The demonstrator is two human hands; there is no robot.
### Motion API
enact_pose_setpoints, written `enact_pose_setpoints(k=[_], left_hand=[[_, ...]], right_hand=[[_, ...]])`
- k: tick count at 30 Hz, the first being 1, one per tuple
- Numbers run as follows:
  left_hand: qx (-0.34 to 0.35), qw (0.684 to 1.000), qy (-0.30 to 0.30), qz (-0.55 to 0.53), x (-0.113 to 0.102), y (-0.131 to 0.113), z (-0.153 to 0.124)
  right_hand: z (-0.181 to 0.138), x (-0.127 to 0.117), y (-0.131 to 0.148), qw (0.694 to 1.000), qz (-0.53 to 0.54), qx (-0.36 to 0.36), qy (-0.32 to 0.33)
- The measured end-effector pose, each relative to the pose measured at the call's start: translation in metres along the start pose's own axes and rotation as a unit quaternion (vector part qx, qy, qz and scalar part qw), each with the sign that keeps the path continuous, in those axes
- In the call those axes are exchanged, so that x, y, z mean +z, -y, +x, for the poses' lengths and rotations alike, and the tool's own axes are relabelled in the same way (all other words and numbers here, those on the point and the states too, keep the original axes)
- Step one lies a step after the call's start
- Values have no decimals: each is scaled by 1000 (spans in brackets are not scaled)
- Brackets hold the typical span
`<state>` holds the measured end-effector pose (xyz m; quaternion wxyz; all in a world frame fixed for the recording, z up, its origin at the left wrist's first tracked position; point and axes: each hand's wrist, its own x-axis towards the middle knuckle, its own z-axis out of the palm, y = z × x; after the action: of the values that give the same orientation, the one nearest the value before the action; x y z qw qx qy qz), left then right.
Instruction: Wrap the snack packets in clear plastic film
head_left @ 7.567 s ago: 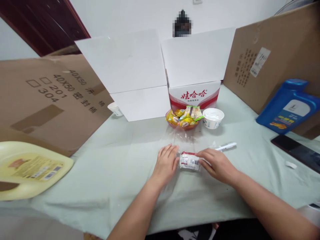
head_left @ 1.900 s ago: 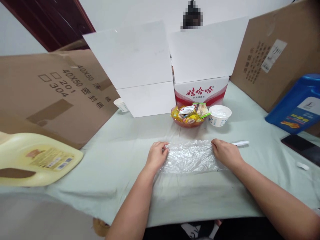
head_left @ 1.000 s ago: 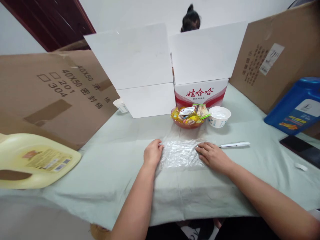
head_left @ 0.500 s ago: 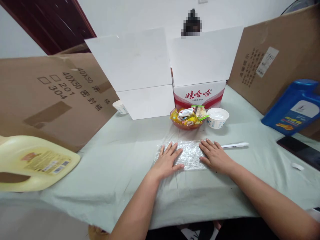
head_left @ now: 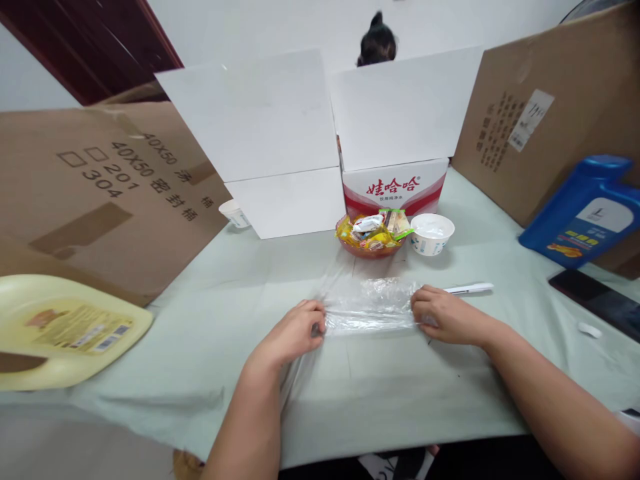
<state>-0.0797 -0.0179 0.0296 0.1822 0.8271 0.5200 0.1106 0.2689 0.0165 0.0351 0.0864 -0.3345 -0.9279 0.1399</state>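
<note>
A clear plastic bag [head_left: 373,310] lies flat across the cloth in front of me, shiny and pulled into creases. Its left edge is pinched in my left hand [head_left: 300,327], with the fingers curled down. The fingers of my right hand [head_left: 443,313] are closed on the opposite edge. Just past my right hand rests a white pen [head_left: 473,289], its near end partly hidden by the hand. Beyond the bag stand a reddish bowl [head_left: 373,251] of wrapped snacks [head_left: 373,230] and a white paper cup [head_left: 432,235].
White panels [head_left: 295,203] and a red-white carton [head_left: 395,187] stand at the back, a person's head [head_left: 377,43] above them. Brown cardboard [head_left: 100,193] flanks the left. A pale yellow jug [head_left: 75,333] is at left; a blue bottle [head_left: 575,220] and a dark phone [head_left: 597,303] are at right.
Both hands have gone from lying flat with spread fingers on the plastic bag to gripping its side edges. The left hand has shifted left, and the bag looks more stretched.
</note>
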Motion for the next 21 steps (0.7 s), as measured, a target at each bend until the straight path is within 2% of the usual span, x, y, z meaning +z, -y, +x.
enact_pose_setpoints(k=[6, 11, 16, 21], left_hand=[[6, 999, -33, -23, -6, 0, 2], [-62, 996, -32, -52, -15, -2, -5], [-101, 991, -23, -88, -15, -2, -7], [-147, 985, -62, -68, -6, 1, 4]], right_hand=[[0, 0, -2, 1000, 13, -6, -19], [-5, -12, 3, 997, 74, -8, -15], [-7, -12, -4, 985, 139, 99, 19], [1, 0, -13, 968, 161, 191, -3]])
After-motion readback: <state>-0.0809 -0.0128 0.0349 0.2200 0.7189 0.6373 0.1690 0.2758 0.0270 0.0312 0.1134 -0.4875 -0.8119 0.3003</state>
